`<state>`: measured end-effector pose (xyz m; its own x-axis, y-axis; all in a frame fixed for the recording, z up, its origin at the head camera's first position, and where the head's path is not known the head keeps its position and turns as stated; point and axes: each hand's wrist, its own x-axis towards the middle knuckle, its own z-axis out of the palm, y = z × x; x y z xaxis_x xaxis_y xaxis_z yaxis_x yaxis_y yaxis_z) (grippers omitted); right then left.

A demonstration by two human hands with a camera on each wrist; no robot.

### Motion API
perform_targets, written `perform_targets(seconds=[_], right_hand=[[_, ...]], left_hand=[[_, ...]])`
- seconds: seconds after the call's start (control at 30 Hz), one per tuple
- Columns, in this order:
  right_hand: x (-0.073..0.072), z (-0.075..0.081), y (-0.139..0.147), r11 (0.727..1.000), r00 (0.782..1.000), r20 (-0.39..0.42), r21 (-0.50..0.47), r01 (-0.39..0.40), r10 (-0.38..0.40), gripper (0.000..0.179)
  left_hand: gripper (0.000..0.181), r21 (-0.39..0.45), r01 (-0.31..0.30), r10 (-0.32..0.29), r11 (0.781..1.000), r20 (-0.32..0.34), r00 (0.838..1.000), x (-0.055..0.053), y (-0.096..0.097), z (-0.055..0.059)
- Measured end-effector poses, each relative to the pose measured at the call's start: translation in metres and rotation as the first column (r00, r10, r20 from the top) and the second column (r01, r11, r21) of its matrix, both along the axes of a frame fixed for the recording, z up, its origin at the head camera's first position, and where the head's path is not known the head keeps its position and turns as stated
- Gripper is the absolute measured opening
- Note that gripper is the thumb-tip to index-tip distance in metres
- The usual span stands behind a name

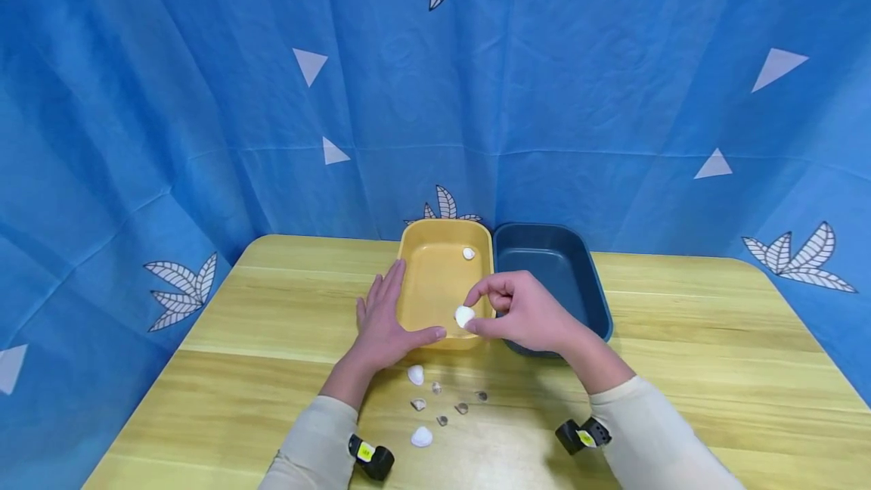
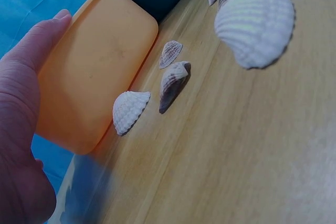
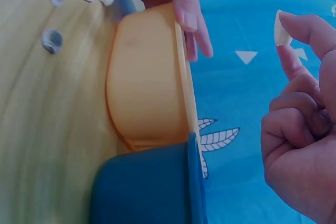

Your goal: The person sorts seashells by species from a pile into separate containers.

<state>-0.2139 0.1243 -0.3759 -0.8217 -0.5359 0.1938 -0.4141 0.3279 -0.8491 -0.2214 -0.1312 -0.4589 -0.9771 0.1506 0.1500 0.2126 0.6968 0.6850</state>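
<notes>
My right hand pinches a white seashell between thumb and index finger, over the near right part of the yellow tray. The other fingers curl into the palm in the right wrist view, where the shell appears edge-on. My left hand lies against the tray's near left corner, fingers stretched along its left side and thumb on the front rim. One small white shell lies inside the tray near its far right corner.
A dark blue tray stands right beside the yellow one. In front of them on the wooden table lie several shells, among them a ribbed white shell, another white shell and a brownish shell. A blue curtain hangs behind.
</notes>
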Motion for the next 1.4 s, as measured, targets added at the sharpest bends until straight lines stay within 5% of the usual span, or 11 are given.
perform_targets(seconds=[0.67, 1.4], right_hand=[[-0.051, 0.002, -0.029, 0.978, 0.985, 0.042, -0.119, 0.169, -0.165, 0.018], [-0.092, -0.033, -0.051, 0.927, 0.932, 0.047, -0.099, 0.363, -0.36, 0.023]], left_hand=[[0.124, 0.001, 0.009, -0.009, 1.0, 0.014, 1.0, -0.001, -0.001, 0.0], [0.127, 0.006, 0.014, -0.013, 1.0, -0.008, 1.0, -0.001, -0.001, 0.0]])
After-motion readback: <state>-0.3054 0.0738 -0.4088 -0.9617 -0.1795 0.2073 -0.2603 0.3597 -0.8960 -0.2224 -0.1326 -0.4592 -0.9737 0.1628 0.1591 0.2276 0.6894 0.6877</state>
